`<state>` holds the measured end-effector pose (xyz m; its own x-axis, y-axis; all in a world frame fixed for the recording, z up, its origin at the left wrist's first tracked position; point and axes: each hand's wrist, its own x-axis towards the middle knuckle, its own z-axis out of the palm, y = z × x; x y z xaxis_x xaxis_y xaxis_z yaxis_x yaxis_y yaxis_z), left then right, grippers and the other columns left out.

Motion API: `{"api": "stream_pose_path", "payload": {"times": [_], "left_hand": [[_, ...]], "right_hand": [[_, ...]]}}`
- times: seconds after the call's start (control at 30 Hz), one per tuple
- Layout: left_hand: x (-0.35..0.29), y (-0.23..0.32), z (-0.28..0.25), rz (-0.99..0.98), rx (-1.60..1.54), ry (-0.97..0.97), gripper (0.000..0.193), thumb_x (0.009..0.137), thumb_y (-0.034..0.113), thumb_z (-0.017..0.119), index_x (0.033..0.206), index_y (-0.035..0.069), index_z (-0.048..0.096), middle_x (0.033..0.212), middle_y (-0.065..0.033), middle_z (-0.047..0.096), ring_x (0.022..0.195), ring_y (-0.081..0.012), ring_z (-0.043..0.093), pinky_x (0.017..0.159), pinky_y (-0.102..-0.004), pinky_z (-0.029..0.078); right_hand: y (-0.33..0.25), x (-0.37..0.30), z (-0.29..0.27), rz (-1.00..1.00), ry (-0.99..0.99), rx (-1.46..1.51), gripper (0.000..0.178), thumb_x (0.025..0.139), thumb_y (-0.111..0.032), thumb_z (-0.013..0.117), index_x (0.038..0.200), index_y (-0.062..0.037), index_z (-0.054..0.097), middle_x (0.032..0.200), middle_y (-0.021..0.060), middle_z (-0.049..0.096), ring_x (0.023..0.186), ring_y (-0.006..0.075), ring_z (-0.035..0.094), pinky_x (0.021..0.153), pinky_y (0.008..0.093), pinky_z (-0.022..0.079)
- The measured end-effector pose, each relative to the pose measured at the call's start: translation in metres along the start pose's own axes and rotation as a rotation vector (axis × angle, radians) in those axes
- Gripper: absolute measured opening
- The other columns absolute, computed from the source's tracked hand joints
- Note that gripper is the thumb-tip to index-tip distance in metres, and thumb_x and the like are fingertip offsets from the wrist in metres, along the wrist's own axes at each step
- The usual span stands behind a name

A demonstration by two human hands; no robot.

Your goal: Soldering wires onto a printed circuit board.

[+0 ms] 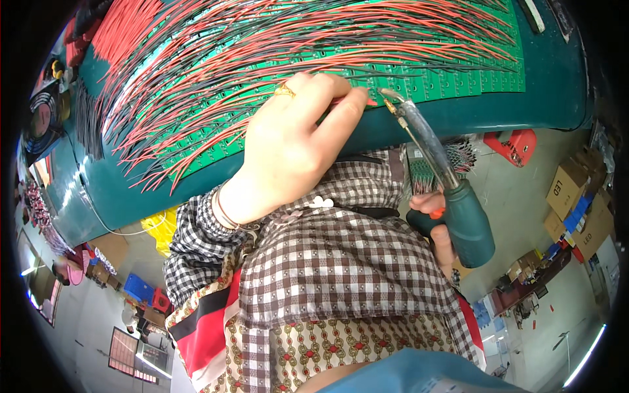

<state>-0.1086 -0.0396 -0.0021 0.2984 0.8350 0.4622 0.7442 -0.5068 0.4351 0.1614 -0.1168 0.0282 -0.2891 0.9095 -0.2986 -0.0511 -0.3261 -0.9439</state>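
My left hand [288,144], with a ring on one finger, is over the near edge of a large panel of green circuit boards [452,86]. Its thumb and index finger are pinched together on a thin red wire [371,102], whose end shows just past the fingertips. Rows of red and black wires [262,56] lie across the boards. My right hand [443,243] is wrapped round the green handle of a soldering gun [470,223], partly hidden behind it. The gun's metal tip points up and left, close to the red wire's end; whether they touch I cannot tell.
The boards rest on a dark green table [550,108] with a rounded near edge. A bundle of red wires [124,29] and a small black fan [42,118] are at the left. Beyond the table's near edge are a red stool [514,147] and cardboard boxes [569,190] at the right.
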Motion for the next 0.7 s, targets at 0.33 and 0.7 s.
{"api": "stream_pose_path", "payload": {"times": [0.33,0.7], "left_hand": [[-0.002,-0.0007,0.0029,0.011,0.002,-0.008,0.029,0.07,0.008,0.067,0.098,0.003,0.067,0.09,-0.0052,0.058,0.074,-0.02,0.057,0.06,-0.0286,0.049],[-0.0002,-0.0002,0.0024,0.025,0.0,0.001,0.029,0.07,0.007,0.067,0.098,0.002,0.067,0.09,-0.0057,0.057,0.074,-0.0202,0.057,0.06,-0.0285,0.049]], "right_hand": [[-0.0011,0.0004,0.0004,0.019,0.013,-0.064,0.028,0.087,-0.013,0.071,0.108,0.001,0.059,0.103,0.0123,0.062,0.101,0.0247,0.062,0.091,0.0391,0.05],[-0.0027,0.0018,0.0048,-0.002,0.043,-0.078,0.029,0.084,-0.013,0.073,0.105,0.0007,0.059,0.098,0.0106,0.062,0.097,0.025,0.063,0.087,0.0391,0.052]]}}
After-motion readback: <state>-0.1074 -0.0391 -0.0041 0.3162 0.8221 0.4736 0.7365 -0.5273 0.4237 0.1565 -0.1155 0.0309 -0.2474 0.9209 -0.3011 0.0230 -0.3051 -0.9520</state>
